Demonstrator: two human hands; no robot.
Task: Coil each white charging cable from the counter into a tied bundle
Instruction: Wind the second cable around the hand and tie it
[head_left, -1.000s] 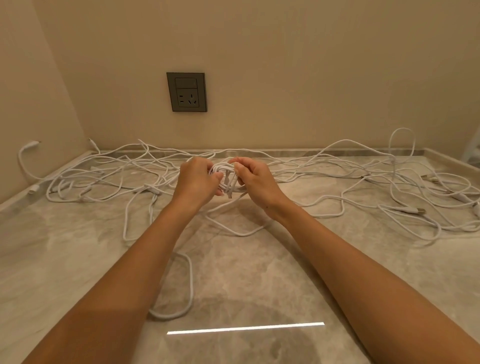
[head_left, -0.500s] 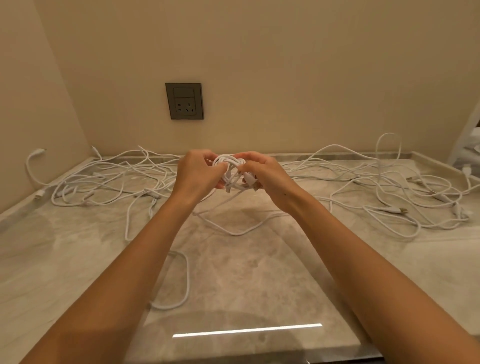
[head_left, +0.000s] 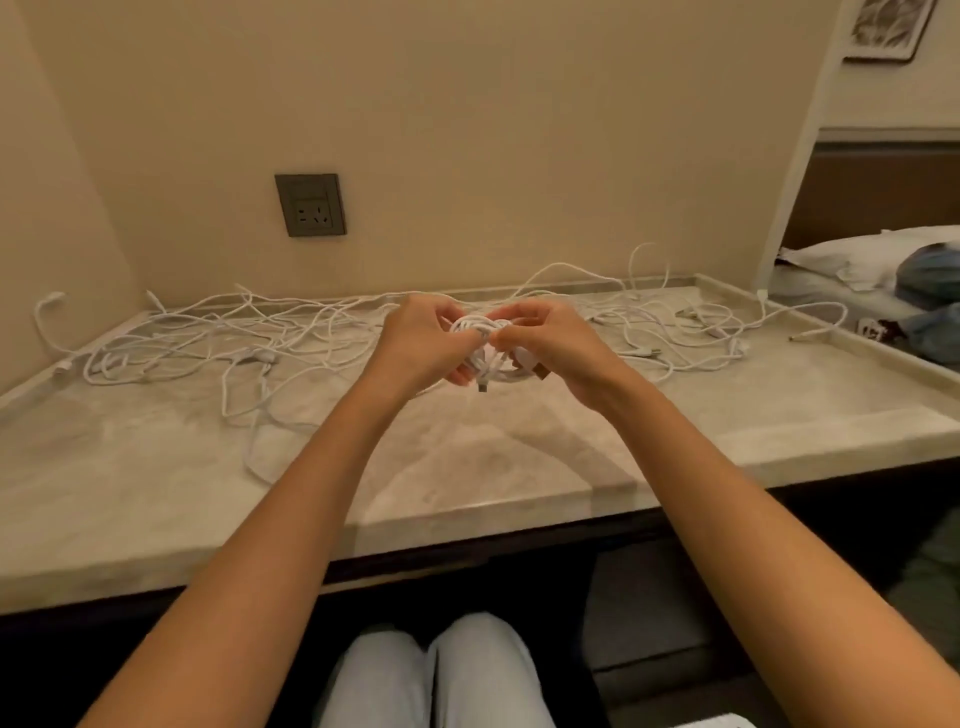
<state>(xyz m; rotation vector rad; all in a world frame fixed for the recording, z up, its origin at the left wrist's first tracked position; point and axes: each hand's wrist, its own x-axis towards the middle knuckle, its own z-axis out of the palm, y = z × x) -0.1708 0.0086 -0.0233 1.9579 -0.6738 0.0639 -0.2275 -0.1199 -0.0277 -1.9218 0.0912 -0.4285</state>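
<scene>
a pale marble counter (head_left: 156, 467) runs along a beige wall, with a dark wall socket (head_left: 310, 205) above its back edge. both bare forearms reach forward from the bottom corners and meet over the middle of the counter, held above the surface.

the left hand (head_left: 421, 343) has its fingers curled round the left side of a small coiled cable (head_left: 480, 338), the back of the hand toward the camera. the right hand (head_left: 556, 343) curls round the right side, its thumb and forefinger pinching the strands near the top centre of the coil. a small connector (head_left: 483, 387) hangs below the coil, and a second, metal-tipped plug (head_left: 540, 371) sticks out under the right fingers.

loose cables (head_left: 208, 348) lie tangled across the back of the counter on both sides of the hands.

the fingers cover much of the coil, so how the end is wrapped cannot be told. the knees (head_left: 431, 675) are cut off at the bottom edge. a pillow (head_left: 841, 254) shows at the right. the marks on the socket face are too small to read.
</scene>
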